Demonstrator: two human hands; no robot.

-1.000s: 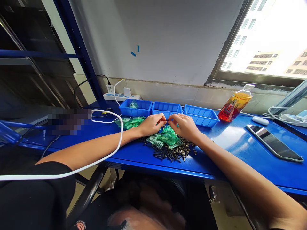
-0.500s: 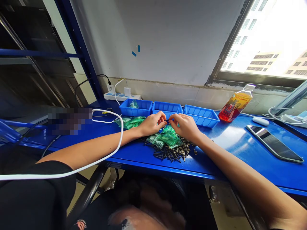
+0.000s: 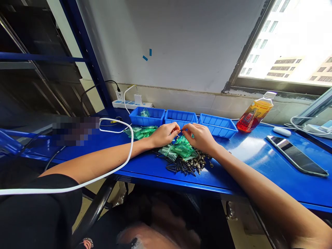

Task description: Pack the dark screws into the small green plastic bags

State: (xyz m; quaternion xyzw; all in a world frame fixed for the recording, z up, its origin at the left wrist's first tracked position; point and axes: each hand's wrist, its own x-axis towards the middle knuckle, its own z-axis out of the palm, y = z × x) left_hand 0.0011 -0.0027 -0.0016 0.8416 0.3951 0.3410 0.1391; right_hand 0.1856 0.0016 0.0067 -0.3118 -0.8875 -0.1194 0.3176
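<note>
A small dark screw (image 3: pixel 181 130) is pinched between the fingertips of the left hand (image 3: pixel 164 135) and right hand (image 3: pixel 201 137) above the green packets (image 3: pixel 178 150) mid-bench, apparently being bagged, so a steady grip is called for next

Blue bench (image 3: pixel 259 162) carries three bins (image 3: pixel 181 117), green packets (image 3: pixel 181 149) (heaped), screws (image 3: pixel 188 165), bottle (image 3: pixel 252 112), phone (image 3: pixel 297 154).

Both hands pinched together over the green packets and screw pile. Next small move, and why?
Probably keep both pinches closed and finish joining the small dark piece between the fingertips before reaching anywhere. The left hand and right hand meet tip to tip on it above the green packets, with the dark screws just nearer. What the piece is stays too small to tell.
</note>
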